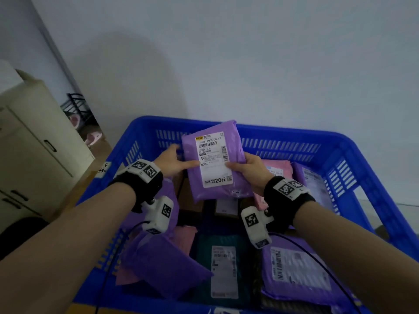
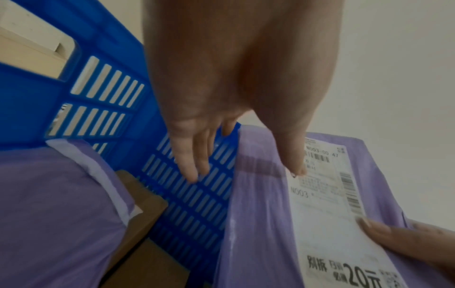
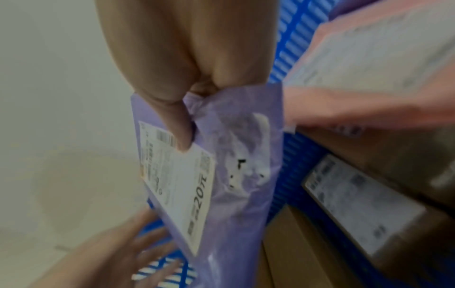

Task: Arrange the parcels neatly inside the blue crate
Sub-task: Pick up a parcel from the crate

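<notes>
Both hands hold a purple parcel (image 1: 214, 162) with a white shipping label upright over the far middle of the blue crate (image 1: 294, 132). My left hand (image 1: 181, 158) has its thumb on the label's left side and one finger behind the edge. In the left wrist view its other fingers (image 2: 194, 161) lie straight beside the parcel (image 2: 258, 214), in front of the crate wall (image 2: 110, 48). My right hand (image 1: 240, 164) grips the right edge. Its thumb (image 3: 182, 136) is on the label and its fingers are hidden behind the parcel (image 3: 236, 175).
In the crate lie a purple bag (image 1: 163, 264) at near left, a teal parcel (image 1: 222, 264), a labelled purple parcel (image 1: 301, 275) at near right, a pink parcel (image 1: 276, 168) and brown boxes (image 1: 188, 193). A cream cabinet (image 1: 34, 143) stands left; a wall is behind.
</notes>
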The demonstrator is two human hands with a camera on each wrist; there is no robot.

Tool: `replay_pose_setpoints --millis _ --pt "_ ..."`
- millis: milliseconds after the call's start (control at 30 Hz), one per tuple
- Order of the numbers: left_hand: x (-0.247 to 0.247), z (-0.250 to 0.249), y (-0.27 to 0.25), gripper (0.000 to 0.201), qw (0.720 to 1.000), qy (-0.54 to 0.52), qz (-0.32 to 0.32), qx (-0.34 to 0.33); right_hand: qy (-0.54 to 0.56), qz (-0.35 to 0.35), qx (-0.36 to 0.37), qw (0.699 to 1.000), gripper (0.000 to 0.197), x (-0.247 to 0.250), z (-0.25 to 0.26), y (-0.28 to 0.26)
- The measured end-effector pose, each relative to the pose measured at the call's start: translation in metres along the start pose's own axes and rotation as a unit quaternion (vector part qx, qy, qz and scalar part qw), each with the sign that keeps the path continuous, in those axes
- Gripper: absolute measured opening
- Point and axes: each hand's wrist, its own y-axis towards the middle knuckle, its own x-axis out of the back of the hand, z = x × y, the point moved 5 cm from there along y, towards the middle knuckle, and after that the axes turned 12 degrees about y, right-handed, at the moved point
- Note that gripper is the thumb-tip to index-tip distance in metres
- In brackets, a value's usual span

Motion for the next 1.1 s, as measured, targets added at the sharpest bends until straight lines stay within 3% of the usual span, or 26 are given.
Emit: replay_pose_setpoints --millis 100,167,233,300,400,467,533,633,700,800,933,1033,1100 --pt "0.014 -0.020 -0.006 0.106 0.995 0.044 -0.087 -0.037 -0.062 0.029 0.011 0.998 0.027 0.001 0.016 -0.008" --pt "0.021 -0.034 -0.009 0.112 0.992 0.050 -0.101 -0.058 -0.075 0.042 0.020 0.996 0.026 -0.003 0.024 -0.014" --pt "0.025 -0.036 -0.008 0.112 0.995 0.027 -0.093 -0.025 -0.025 0.035 0.028 0.999 0.029 -0.006 0.028 -0.017" --pt "0.022 -0.030 -0.009 0.096 0.998 -0.044 -0.045 0.026 0.052 0.018 0.024 0.998 0.033 -0.007 0.029 -0.018" --pt "0.004 -0.026 -0.022 0.052 0.984 -0.151 0.068 0.071 0.096 0.021 0.000 0.995 0.037 -0.008 0.028 -0.020" --pt "-0.003 -0.023 -0.027 0.049 0.980 -0.163 0.092 0.068 0.090 0.017 -0.013 0.996 0.037 -0.007 0.024 -0.020" --pt "-0.006 -0.019 -0.028 0.048 0.978 -0.175 0.088 0.072 0.058 -0.003 -0.016 0.998 0.037 -0.005 0.017 -0.018" --pt "-0.007 -0.007 -0.028 0.044 0.980 -0.167 0.045 0.096 -0.086 -0.037 -0.004 0.996 0.047 0.000 0.006 -0.014" --pt "-0.009 -0.001 -0.030 0.033 0.983 -0.143 0.019 0.115 -0.155 -0.037 -0.013 0.987 0.058 0.001 -0.003 -0.014" --pt "-0.022 0.013 -0.034 0.008 0.984 -0.084 0.041 0.153 -0.218 -0.025 -0.017 0.976 0.061 0.003 -0.021 -0.013" --pt "-0.045 0.032 -0.041 0.009 0.978 -0.064 0.093 0.177 -0.224 -0.022 -0.030 0.974 0.070 0.010 -0.034 -0.016" --pt "-0.060 0.043 -0.042 0.023 0.972 -0.056 0.151 0.170 -0.243 -0.013 -0.040 0.969 0.087 0.017 -0.037 -0.021" --pt "-0.068 0.045 -0.041 0.033 0.970 -0.069 0.166 0.165 -0.258 0.007 -0.034 0.966 0.084 0.020 -0.037 -0.028"
